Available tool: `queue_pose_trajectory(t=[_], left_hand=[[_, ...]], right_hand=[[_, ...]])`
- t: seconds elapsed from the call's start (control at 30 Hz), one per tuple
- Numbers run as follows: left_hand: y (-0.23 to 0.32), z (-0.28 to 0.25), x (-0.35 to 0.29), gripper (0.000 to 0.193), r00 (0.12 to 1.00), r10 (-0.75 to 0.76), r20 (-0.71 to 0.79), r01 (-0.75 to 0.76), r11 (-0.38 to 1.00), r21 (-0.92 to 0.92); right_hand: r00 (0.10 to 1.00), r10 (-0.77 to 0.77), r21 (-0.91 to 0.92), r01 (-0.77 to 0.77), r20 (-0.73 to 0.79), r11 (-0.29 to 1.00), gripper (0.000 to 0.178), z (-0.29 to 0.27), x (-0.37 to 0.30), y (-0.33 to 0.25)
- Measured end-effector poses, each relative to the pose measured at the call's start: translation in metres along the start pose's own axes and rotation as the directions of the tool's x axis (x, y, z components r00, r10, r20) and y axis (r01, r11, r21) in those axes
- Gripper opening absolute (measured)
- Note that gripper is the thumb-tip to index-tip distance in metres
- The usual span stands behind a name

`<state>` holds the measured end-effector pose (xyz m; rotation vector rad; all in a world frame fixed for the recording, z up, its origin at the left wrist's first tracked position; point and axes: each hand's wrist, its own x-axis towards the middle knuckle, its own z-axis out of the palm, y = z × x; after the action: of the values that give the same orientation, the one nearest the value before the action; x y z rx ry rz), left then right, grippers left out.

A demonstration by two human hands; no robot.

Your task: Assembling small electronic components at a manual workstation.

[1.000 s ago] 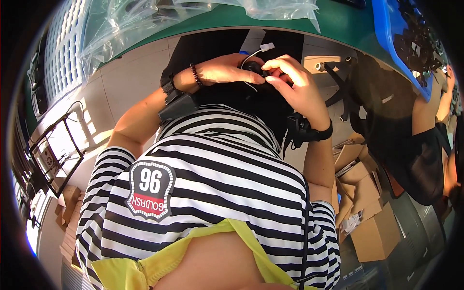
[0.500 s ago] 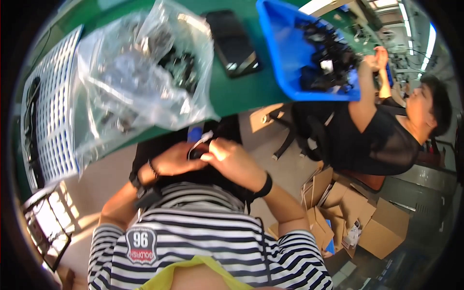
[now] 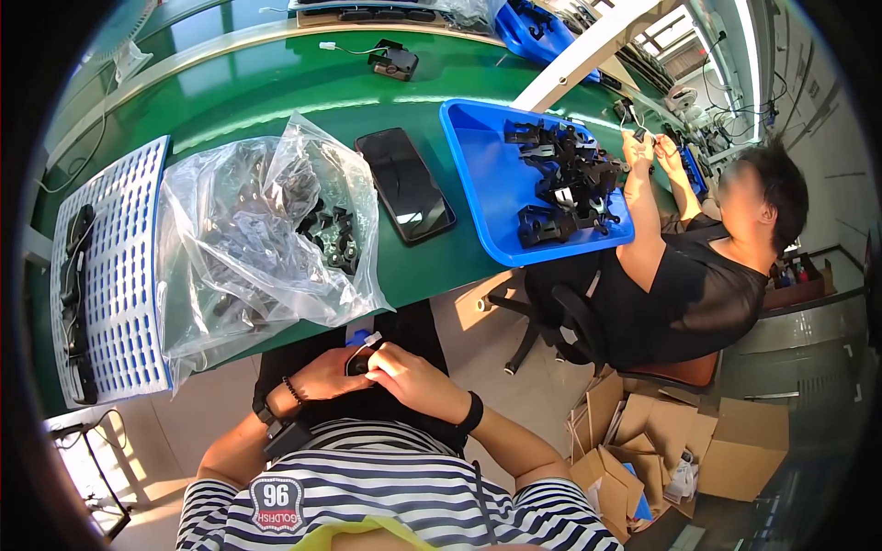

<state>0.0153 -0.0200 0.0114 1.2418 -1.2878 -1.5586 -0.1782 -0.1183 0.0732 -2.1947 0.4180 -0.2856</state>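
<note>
In front of my lap, below the table's near edge, both my hands come together around a small black part point(image 3: 357, 365). A white wire with a pale plug point(image 3: 371, 339) sticks up from it. My left hand point(image 3: 326, 375) is closed around the part from the left side. From the right, my right hand point(image 3: 411, 381) pinches at it with thumb and fingers. Most of the part is hidden by my fingers. Nearest beyond my hands lies a clear plastic bag point(image 3: 266, 248) of small black pieces, on the green table point(image 3: 418, 275).
Right of the bag lie a black phone point(image 3: 404, 184) and a blue bin point(image 3: 482, 197) of black parts. A perforated white tray point(image 3: 119, 275) stands at left. A black part with wire point(image 3: 393, 60) lies farther back. A co-worker point(image 3: 689, 285) sits at right above cardboard boxes point(image 3: 740, 445).
The view has tilted up, so the table's far side now shows and the bag, phone and bin sit lower in the picture. My hands keep their hold on the small black part.
</note>
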Motion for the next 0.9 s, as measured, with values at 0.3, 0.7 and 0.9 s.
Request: queue_pose_trajectory(t=[0.3, 0.7, 0.9], left_hand=[[0.009, 0.0, -0.003, 0.049, 0.996, -0.08, -0.047, 0.071, 0.982, -0.172], [0.025, 0.005, -0.009, 0.049, 0.994, 0.042, -0.105, -0.065, 0.973, -0.222], [0.031, 0.005, -0.011, 0.048, 0.994, 0.052, -0.096, -0.062, 0.992, -0.108]], right_hand=[[0.992, -0.033, 0.113, 0.047, -0.122, 0.992, 0.013, -0.009, 0.006, 0.004], [0.986, 0.078, 0.182, -0.05, -0.148, 0.982, 0.02, -0.028, 0.007, -0.013], [0.998, -0.025, 0.059, 0.029, -0.062, 0.998, 0.02, -0.033, 0.007, -0.016]])
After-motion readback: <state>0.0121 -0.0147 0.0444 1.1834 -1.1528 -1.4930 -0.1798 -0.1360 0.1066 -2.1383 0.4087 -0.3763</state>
